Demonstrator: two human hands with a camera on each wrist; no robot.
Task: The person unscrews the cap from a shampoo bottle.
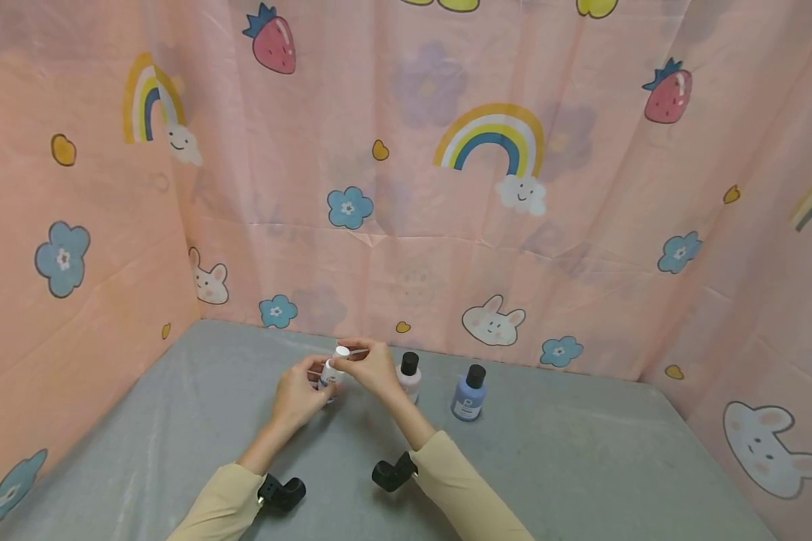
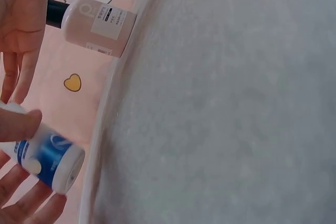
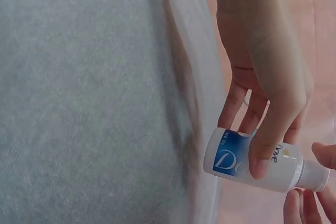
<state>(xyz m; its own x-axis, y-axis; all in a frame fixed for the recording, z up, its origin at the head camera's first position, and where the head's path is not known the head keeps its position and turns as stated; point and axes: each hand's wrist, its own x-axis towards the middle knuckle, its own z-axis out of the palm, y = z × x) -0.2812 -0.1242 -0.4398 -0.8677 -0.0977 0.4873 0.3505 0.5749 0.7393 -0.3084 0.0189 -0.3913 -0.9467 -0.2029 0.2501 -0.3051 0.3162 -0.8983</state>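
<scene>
A white bottle with a blue Dove label (image 3: 245, 164) is tilted between my two hands, its base visible in both wrist views. My left hand (image 1: 296, 397) grips the bottle's body, thumb on one side and fingers on the other. At the white cap (image 3: 314, 176), the thumb and fingertips of my right hand (image 1: 374, 367) hold it from either side. The cap sits at the bottle's neck. Just beyond my right wrist stands a pale pink bottle with a black cap (image 2: 100, 27), partly hidden by that hand in the head view.
To the right, a blue-purple bottle with a black cap (image 1: 469, 397) stands upright on the grey-covered table (image 1: 582, 458). A pink printed curtain (image 1: 379, 263) rises behind the table and along its sides. Black wrist cameras (image 1: 283, 493) stick out from both sleeves.
</scene>
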